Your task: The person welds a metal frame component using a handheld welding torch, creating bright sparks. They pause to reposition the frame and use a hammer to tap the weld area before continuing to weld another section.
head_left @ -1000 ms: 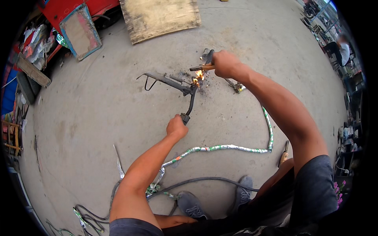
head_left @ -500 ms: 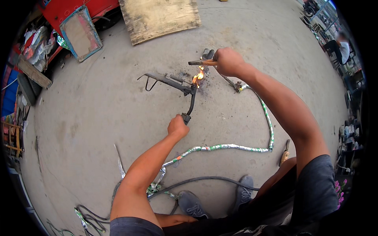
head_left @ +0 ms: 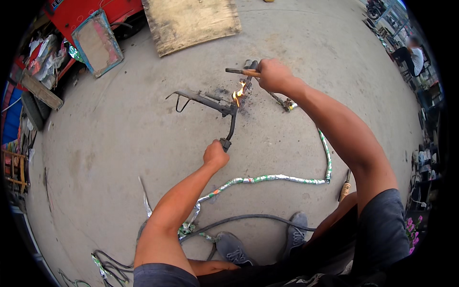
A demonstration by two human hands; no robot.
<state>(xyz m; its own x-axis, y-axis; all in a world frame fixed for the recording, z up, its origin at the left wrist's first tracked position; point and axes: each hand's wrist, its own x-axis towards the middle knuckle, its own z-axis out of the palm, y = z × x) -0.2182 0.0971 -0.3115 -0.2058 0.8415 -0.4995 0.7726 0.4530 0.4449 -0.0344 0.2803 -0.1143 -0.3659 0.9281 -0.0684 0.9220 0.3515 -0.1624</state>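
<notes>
Two-handed grip, left hand [head_left: 216, 154] clasping black frame [head_left: 206, 100] by near end, right hand [head_left: 275, 75] clasping tool [head_left: 243, 72]

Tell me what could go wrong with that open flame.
The bare right-hand grip, holding a brown-handled tool, is close to the flames, so a flare-up might burn it. The black metal stand appears to meet them, so heat could travel to the bare left-hand grip.
</notes>
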